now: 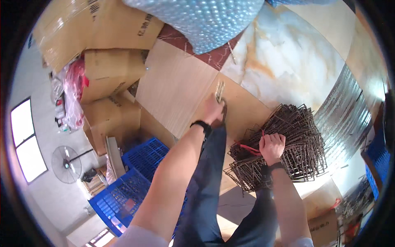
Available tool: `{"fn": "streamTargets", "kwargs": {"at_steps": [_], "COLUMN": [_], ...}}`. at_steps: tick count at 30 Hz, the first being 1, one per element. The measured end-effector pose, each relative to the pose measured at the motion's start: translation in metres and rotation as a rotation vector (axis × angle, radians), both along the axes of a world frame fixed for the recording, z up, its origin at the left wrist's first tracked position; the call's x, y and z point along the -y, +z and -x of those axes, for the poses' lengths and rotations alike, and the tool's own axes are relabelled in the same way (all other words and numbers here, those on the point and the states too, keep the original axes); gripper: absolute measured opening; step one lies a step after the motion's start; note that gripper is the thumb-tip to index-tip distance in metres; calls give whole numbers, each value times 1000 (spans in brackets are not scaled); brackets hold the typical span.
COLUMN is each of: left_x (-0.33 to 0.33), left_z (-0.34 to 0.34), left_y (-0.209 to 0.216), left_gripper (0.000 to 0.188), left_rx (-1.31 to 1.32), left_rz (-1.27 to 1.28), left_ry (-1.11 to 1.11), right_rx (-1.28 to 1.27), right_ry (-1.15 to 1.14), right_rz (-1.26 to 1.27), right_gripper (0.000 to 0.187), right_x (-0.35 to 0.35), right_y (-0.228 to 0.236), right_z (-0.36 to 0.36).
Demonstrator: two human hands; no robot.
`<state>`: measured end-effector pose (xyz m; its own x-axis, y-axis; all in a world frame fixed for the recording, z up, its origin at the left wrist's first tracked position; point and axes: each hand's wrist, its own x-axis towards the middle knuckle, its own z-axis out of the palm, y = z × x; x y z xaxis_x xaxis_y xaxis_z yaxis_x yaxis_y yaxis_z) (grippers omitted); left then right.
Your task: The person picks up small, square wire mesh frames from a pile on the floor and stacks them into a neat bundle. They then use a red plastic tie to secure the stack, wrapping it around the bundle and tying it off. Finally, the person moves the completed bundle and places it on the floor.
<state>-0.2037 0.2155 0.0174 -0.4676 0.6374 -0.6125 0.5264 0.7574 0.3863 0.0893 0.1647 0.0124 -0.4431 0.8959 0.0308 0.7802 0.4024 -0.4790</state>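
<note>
My right hand is closed over a large stack of dark, bent wire frames. A red tie runs from the stack's left side into that fist. The stack rests in front of me by my right knee. My left hand is closed above my left leg, away from the stack. A short tan, twisted-looking bundle sticks up out of its fingers. Blur hides exactly what that bundle is. Both wrists wear dark bands.
Blue plastic crates stand at my left, beside stacked cardboard boxes. Bubble wrap lies ahead, next to a marble-patterned sheet. A fan stands far left. More wire pieces lie at the right.
</note>
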Motion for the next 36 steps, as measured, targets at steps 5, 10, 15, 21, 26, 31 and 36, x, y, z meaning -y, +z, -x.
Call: {"fn": "streamTargets", "kwargs": {"at_steps": [5, 10, 15, 21, 26, 31, 36], "left_x": [-113, -187, -204, -159, -103, -72, -23], "left_z": [17, 36, 53, 29, -20, -89, -169], "left_y": [-82, -171, -218, -192, -77, 60, 194], "left_gripper": [38, 37, 26, 27, 24, 21, 13], "left_rx": [-176, -287, -242, 385, 968, 1195, 923], "left_rz": [-129, -158, -88, -21, 173, 111, 95], "left_ry": [-128, -215, -162, 68, 377, 524, 44], "right_rx": [44, 65, 132, 86, 22, -653, -2055], "right_ry": [-14, -27, -1, -27, -105, -879, -1409], "right_rz": [139, 204, 288, 304, 326, 771, 1271], "right_gripper": [19, 19, 19, 17, 14, 23, 58], "right_x": [-4, -10, -6, 2, -8, -9, -2], "right_y": [1, 4, 3, 2, 14, 73, 170], "right_z": [1, 7, 2, -12, -8, 16, 13]}}
